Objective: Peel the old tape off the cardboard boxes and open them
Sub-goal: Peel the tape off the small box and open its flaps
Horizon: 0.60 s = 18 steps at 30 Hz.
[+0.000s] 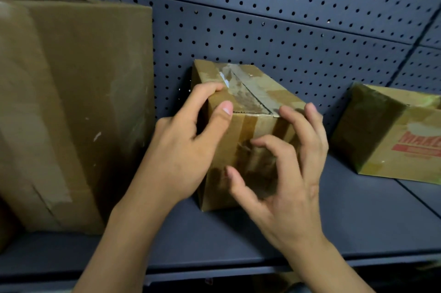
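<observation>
On the dark shelf [358, 209], in front of a perforated back panel [286, 18], a small cardboard box [274, 94] stands upright near the middle, its far end close to the panel. Shiny old tape [241, 92] runs along the seam on its top, wrinkled and partly lifted at the far end, and brown tape strips [248, 125] run down its near face. The left hand [186, 149] grips the box's near left top corner, with the fingers curled over the top and left side and the thumb pressed flat on the near face. The right hand [286, 185] is half curled like a claw against the near face: its longer fingers reach the near top edge at the right, while the index finger and thumb sit apart with their tips at the taped face. Whether it has hold of any tape cannot be told. To the left, a large cardboard box [71, 101] with a pale tape strip stands well apart. To the right, a tilted box with red lettering [393, 140] lies on the same shelf.
</observation>
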{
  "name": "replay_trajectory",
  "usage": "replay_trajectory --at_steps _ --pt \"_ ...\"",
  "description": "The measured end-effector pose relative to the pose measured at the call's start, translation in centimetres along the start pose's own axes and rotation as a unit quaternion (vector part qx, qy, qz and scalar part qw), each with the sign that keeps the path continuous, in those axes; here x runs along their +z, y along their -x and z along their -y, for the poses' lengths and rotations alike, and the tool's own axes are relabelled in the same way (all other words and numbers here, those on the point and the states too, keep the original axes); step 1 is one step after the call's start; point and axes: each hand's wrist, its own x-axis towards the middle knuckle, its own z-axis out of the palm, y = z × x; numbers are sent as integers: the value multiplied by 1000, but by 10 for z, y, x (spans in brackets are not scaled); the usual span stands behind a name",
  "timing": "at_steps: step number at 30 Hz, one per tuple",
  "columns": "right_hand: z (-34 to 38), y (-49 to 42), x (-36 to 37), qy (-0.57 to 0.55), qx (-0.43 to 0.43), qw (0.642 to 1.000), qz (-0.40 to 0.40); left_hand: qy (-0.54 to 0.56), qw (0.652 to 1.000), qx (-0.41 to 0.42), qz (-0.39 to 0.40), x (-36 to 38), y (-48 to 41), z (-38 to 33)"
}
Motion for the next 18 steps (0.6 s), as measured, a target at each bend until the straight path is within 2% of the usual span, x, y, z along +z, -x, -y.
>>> replay_trajectory --at_steps 15,18 --pt "-7 -9 -6 -1 28 999 -23 19 1000 -15 -14 0 1 -7" --pt "-10 -14 -14 -37 36 998 -33 7 999 -30 -9 1 1 -6"
